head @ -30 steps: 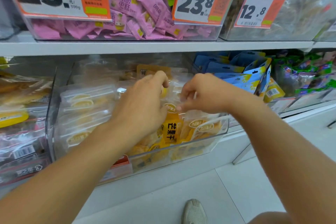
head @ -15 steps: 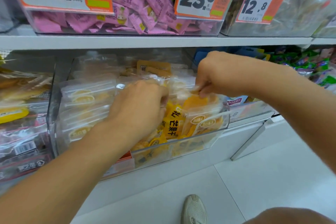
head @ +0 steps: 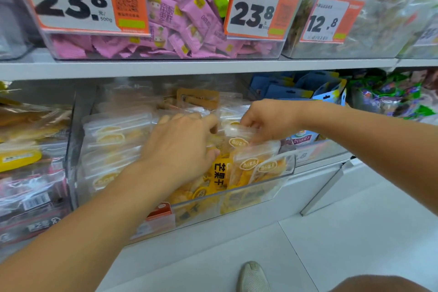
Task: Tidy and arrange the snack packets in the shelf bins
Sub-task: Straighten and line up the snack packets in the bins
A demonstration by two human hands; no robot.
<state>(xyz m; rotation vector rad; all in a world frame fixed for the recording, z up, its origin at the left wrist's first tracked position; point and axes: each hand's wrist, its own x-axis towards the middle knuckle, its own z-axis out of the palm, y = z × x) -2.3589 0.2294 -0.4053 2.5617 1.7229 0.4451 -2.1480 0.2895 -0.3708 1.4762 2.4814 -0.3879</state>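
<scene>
A clear plastic bin [head: 260,199] on the lower shelf holds several dried mango packets [head: 256,168], yellow fruit in clear wrap, standing at its front. My right hand [head: 267,118] pinches the top edge of one mango packet [head: 237,136] above the front row. My left hand [head: 180,147] reaches into the same bin from the left, its fingers curled among the packets; whether it holds one is hidden. More pale packets [head: 113,140] lie stacked at the bin's left.
Above, a shelf board [head: 189,67] carries a bin of pink packets [head: 180,21] with price tags. Blue packets [head: 305,87] and green ones [head: 403,99] fill bins to the right. Dark packets [head: 30,199] sit left. My shoe [head: 252,276] is on the white floor.
My right hand rose toward the right of the bin, then came back down onto a packet at the front row. My left hand stayed in the bin, shifting slightly.
</scene>
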